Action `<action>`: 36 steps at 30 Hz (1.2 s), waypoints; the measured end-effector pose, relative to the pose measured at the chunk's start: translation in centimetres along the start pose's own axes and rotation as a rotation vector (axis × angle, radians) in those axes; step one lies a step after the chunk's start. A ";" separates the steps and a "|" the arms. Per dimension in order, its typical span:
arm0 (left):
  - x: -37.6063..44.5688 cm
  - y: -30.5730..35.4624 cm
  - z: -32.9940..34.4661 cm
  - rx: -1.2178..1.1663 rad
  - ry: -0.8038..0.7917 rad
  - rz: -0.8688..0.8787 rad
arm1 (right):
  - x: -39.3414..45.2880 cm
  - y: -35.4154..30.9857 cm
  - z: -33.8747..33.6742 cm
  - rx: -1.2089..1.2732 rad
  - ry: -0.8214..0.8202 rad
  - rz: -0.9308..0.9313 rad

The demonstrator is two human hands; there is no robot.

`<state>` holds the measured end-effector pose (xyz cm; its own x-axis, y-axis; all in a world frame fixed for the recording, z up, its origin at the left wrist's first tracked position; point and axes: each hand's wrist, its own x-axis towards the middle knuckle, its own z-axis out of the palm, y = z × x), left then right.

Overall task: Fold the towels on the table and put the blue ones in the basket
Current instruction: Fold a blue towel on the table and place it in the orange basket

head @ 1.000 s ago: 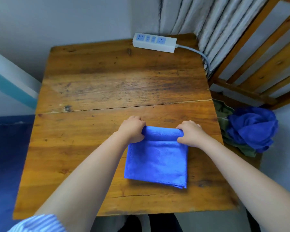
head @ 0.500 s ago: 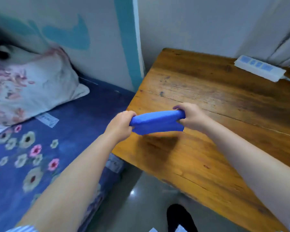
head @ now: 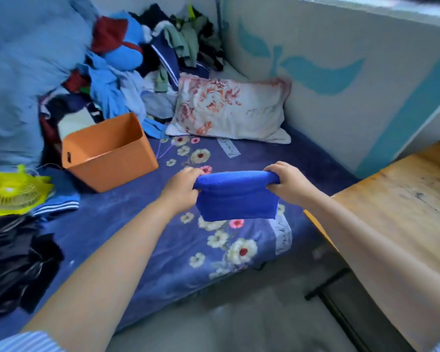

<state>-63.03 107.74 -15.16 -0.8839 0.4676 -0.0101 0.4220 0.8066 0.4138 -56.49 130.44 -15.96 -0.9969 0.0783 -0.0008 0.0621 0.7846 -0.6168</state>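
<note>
Head view. The left hand (head: 182, 185) and the right hand (head: 286, 180) each pinch one end of the folded blue towel (head: 236, 196), which hangs in the air above the bed (head: 142, 224) with its lower half drooping. The orange basket (head: 109, 154) stands on the bed, well to the left of the towel; its interior looks empty, though part is hidden. A floral pillow (head: 229, 110) lies behind. The wooden table (head: 404, 199) is at right.
</note>
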 end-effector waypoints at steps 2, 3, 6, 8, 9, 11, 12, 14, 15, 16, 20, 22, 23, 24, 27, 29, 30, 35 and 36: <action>-2.0 -3.6 -2.5 -0.001 0.071 -0.057 | 1.7 -4.2 1.9 -0.008 -0.013 -0.062; -2.9 -5.1 -3.6 -0.003 0.103 -0.090 | 2.3 -6.2 2.7 -0.014 -0.023 -0.096; -5.4 -9.5 -6.7 -0.027 0.193 -0.177 | 4.8 -11.3 5.5 -0.020 -0.085 -0.206; -6.5 -12.0 -8.0 -0.044 0.229 -0.222 | 6.2 -13.8 6.9 -0.021 -0.109 -0.256; -6.9 -13.5 -8.8 -0.063 0.255 -0.246 | 7.4 -15.2 7.7 -0.018 -0.127 -0.280; -7.3 -15.7 -9.4 -0.121 0.283 -0.292 | 9.0 -16.8 9.0 -0.006 -0.138 -0.298; -7.3 -16.8 -9.8 -0.150 0.303 -0.327 | 10.0 -17.7 9.7 0.007 -0.132 -0.309; -6.7 -19.4 -10.5 -0.218 0.369 -0.420 | 12.5 -19.5 11.4 0.037 -0.113 -0.338; -6.1 -20.6 -10.8 -0.247 0.400 -0.464 | 13.8 -20.2 12.2 0.052 -0.093 -0.337; -5.4 -21.7 -11.1 -0.273 0.421 -0.498 | 15.1 -20.8 12.9 0.071 -0.071 -0.323; -0.7 -26.6 -13.0 -0.343 0.501 -0.599 | 21.5 -23.0 15.4 0.255 -0.054 -0.197; 2.5 -29.3 -14.1 -0.357 0.514 -0.631 | 25.8 -23.8 16.6 0.306 -0.065 -0.144; 3.7 -30.3 -14.4 -0.382 0.520 -0.643 | 27.5 -24.0 16.9 0.319 -0.077 -0.130; 5.6 -31.5 -14.9 -0.423 0.530 -0.659 | 29.7 -24.5 17.4 0.338 -0.097 -0.107; 10.5 -34.6 -15.9 -0.583 0.592 -0.694 | 35.6 -25.4 18.9 0.425 -0.119 -0.085; 13.8 -36.9 -16.2 -0.648 0.639 -0.699 | 39.4 -26.2 20.0 0.458 -0.097 -0.103; 14.5 -37.5 -16.0 -0.658 0.660 -0.700 | 40.2 -26.4 20.4 0.463 -0.096 -0.100; 20.9 -43.6 -16.1 -0.671 0.698 -0.734 | 48.9 -27.8 23.9 0.440 -0.129 -0.114; 22.0 -44.5 -16.2 -0.680 0.704 -0.736 | 50.1 -28.1 24.4 0.434 -0.123 -0.113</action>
<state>-104.50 76.21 -19.04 -0.8721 -0.4881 -0.0351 -0.2294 0.3444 0.9104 -109.39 97.28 -17.88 -0.9962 -0.0870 0.0076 -0.0463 0.4524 -0.8906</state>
